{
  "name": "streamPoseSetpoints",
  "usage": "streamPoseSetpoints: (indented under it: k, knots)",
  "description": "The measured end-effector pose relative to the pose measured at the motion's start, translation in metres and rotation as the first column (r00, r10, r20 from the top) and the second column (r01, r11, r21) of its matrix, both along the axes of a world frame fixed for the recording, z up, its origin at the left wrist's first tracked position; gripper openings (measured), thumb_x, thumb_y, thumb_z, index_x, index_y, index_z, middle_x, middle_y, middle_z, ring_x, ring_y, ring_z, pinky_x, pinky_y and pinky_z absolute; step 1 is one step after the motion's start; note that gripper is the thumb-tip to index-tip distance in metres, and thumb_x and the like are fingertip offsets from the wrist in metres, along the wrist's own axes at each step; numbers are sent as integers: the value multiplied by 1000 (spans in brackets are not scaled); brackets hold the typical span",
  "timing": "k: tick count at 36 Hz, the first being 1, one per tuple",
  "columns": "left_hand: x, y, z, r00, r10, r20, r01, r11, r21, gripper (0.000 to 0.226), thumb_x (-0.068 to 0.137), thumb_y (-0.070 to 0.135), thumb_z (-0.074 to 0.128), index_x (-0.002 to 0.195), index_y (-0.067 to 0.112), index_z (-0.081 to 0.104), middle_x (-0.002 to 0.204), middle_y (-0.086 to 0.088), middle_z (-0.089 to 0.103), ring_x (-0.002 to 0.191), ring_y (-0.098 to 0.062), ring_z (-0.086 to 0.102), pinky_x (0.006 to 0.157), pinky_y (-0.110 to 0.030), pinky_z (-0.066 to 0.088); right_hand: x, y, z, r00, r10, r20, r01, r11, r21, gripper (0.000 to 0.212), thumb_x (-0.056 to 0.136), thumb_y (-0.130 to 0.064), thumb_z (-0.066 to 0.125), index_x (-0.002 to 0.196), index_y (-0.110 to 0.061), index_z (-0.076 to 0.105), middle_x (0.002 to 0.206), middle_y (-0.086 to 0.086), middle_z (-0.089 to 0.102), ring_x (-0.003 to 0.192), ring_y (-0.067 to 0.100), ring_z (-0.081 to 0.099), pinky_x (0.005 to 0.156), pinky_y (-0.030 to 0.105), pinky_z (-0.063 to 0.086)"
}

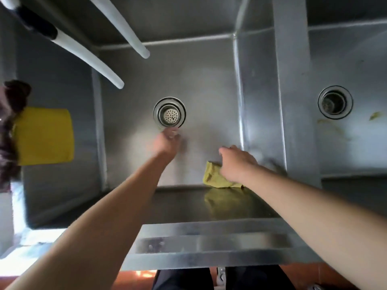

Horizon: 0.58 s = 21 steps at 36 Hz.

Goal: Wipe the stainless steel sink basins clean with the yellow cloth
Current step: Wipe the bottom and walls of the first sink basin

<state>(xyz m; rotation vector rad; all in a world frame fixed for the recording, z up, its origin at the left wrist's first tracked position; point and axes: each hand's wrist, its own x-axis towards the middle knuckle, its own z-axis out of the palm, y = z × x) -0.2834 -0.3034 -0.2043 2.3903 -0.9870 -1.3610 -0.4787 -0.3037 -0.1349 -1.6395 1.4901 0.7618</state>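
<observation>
The middle stainless steel basin lies below me, with a perforated drain strainer in its floor. My left hand reaches to the near edge of the strainer; it is blurred, so its fingers are unclear. At the basin's near right corner, next to the divider wall, lies the crumpled yellow cloth. My right hand sits on top of it with fingers bent down over it. The cloth's reflection shows on the basin's near wall.
The right basin has an open drain and yellowish smears on its floor. Two white spouts hang over the back left. A flat yellow thing sits at the far left. The front rim runs under my forearms.
</observation>
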Motion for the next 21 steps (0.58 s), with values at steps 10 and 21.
streamPoseSetpoints:
  k: [10,21]
  knots:
    - [61,30,-42,888,110,447,-179,977,114,61,97,47,29,154,31,18,166,-3,6,152,-27,6,121,-48,9,26,40,-82,944,203,-262,-154,969,195,43,87,-24,59,129,-19,59,136,10,57,124,38,53,96,51,49]
    - [64,20,-50,937,-47,347,-24,980,199,88,87,41,60,155,39,4,165,2,-10,153,-27,-5,122,-48,8,17,13,-79,968,-207,-141,207,978,-14,35,94,-43,46,122,-22,55,128,9,63,117,32,60,90,37,48]
